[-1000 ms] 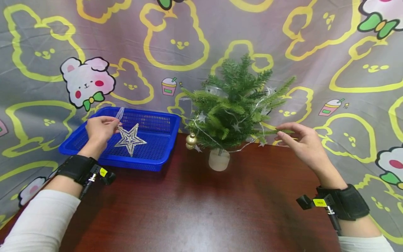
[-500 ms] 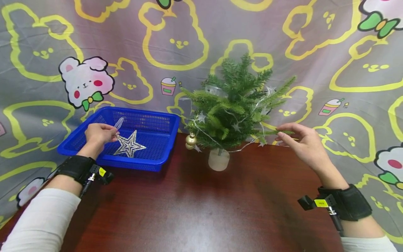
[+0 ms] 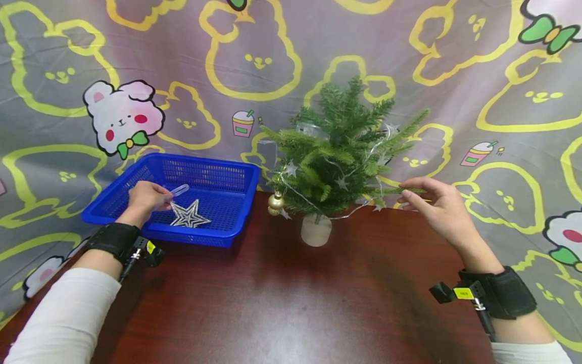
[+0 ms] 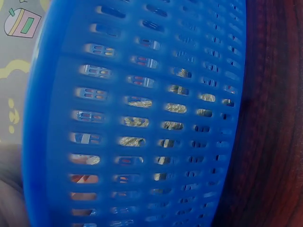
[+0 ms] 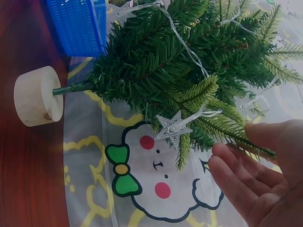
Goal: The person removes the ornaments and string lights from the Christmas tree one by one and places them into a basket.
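Note:
In the head view my left hand (image 3: pixel 147 197) pinches one point of a glittery silver-gold star ornament (image 3: pixel 191 214) inside the blue plastic basket (image 3: pixel 249 202). A clear loop (image 3: pixel 180 190) juts from beside these fingers. Through the slotted basket wall in the left wrist view, parts of the star ornament (image 4: pixel 135 122) show gold. My right hand (image 3: pixel 436 202) holds a branch tip on the right side of a small artificial Christmas tree (image 3: pixel 345 146). The right wrist view shows that branch (image 5: pixel 227 130) between thumb and fingers of the right hand (image 5: pixel 265 175).
The tree stands on a round wooden base (image 3: pixel 316 230) upon a dark reddish-brown table (image 3: pixel 282 298). A star string light (image 3: pixel 342 183) winds through its branches, and a gold bauble (image 3: pixel 275 203) hangs at its left. Close behind rises a cartoon-printed cloth (image 3: pixel 254 45).
My left hand has lowered the star ornament further into the basket; the star now lies flatter and its clear loop has tipped to the right. My right hand stays at the branch.

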Demonstrator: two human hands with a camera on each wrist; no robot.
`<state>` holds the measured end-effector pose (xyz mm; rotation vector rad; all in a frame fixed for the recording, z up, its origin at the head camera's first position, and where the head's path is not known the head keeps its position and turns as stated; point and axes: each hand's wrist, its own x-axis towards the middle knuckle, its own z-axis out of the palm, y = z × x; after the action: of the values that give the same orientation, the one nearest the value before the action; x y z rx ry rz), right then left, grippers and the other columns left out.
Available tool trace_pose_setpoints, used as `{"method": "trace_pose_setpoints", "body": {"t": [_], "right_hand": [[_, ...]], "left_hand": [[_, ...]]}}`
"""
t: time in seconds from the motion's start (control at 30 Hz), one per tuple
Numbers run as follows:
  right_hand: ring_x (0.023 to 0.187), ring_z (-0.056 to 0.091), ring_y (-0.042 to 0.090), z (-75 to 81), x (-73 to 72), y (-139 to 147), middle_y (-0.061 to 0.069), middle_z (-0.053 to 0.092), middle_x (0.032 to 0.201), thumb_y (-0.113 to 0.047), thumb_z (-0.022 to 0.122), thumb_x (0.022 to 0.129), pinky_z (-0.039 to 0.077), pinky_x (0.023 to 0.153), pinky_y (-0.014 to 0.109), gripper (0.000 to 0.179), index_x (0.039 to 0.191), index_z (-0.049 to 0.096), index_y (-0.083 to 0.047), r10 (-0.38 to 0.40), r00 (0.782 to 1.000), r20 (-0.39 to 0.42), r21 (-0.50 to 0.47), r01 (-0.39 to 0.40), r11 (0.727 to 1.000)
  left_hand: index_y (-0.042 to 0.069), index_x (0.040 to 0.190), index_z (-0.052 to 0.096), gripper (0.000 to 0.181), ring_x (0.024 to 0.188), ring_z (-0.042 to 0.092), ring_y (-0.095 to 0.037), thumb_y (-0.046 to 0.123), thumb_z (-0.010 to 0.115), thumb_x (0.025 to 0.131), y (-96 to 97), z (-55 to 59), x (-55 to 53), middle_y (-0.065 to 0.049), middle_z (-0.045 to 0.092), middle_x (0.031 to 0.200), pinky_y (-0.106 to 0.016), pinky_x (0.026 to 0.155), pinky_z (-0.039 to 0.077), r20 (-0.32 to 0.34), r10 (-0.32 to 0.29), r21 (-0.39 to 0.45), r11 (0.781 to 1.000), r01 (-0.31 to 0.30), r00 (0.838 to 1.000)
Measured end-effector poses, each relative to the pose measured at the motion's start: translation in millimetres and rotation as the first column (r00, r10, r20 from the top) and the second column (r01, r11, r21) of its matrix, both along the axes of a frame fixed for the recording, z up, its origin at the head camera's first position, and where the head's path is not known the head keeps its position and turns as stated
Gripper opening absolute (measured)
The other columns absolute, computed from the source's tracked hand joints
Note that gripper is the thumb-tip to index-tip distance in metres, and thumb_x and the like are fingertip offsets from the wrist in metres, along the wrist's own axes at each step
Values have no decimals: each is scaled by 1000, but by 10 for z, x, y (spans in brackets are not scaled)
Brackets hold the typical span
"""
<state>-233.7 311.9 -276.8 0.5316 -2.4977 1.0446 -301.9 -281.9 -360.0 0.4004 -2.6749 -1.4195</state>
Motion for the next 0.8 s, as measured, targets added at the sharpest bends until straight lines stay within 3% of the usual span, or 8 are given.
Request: {"method": "trace_pose_setpoints", "body": {"t": [0.2, 0.3, 0.37, 0.47, 0.63, 0.73, 0.8], "right_hand": [[74, 70, -3, 0, -4, 4, -16, 71, 88, -9, 62, 97, 55, 68, 13, 23, 119, 65, -3, 13, 1000, 1, -7, -13, 1000], [74, 70, -3, 0, -2, 5, -19, 70, 89, -8, 61, 97, 55, 68, 12, 24, 119, 65, -1, 30, 1000, -5, -6, -30, 1000], [74, 70, -3, 0, 3, 4, -21, 69, 89, -8, 61, 97, 55, 68, 12, 24, 120, 65, -1, 31, 1000, -6, -5, -31, 1000], [74, 71, -1, -1, 11, 0, -21, 69, 87, -10, 61, 97, 55, 68, 14, 23, 118, 66, -2, 10, 1000, -3, -11, -11, 1000], [75, 72, 3, -14, 30, -6, -18, 71, 86, -13, 62, 97, 55, 68, 14, 21, 116, 67, -5, -10, 1000, 0, -16, 10, 1000], [75, 72, 3, -20, 36, -5, -18, 71, 86, -13, 61, 98, 55, 69, 13, 20, 115, 67, -6, -16, 1000, -2, -14, 16, 1000], [75, 72, 3, -22, 38, -4, -19, 70, 86, -13, 61, 98, 55, 69, 13, 20, 115, 68, -6, -19, 1000, -5, -10, 19, 1000]], "left_hand": [[-19, 101, 68, 24, 50, 64, -1, 0, 64, 87, -17, -50, -34, -2, 68, 66, -27, 62, 60, 13, -28, -86, 996, 29, 1000], [-16, 100, 70, 22, 52, 67, -5, 2, 66, 86, -15, -51, -37, -9, 72, 72, -40, 81, 59, 27, -27, -153, 988, 31, 999], [-13, 98, 72, 21, 55, 71, -12, 4, 69, 85, -11, -45, -34, -12, 73, 72, -49, 96, 52, 40, -32, -217, 975, 40, 999], [-7, 93, 75, 19, 70, 74, -26, 7, 72, 82, -11, -39, -32, -11, 74, 70, -56, 106, 41, 60, -47, -337, 939, 64, 997], [0, 86, 78, 14, 100, 66, -45, 9, 69, 81, -9, -32, -38, -5, 72, 61, -58, 103, 40, 123, -69, -462, 879, 118, 990], [2, 82, 78, 13, 103, 63, -48, 8, 67, 77, 10, -26, -45, -6, 72, 63, -57, 98, 43, 151, -82, -512, 846, 149, 985], [2, 81, 78, 14, 104, 61, -51, 7, 67, 74, 20, -31, -54, -13, 74, 73, -57, 95, 46, 155, -97, -542, 823, 167, 983]]}}
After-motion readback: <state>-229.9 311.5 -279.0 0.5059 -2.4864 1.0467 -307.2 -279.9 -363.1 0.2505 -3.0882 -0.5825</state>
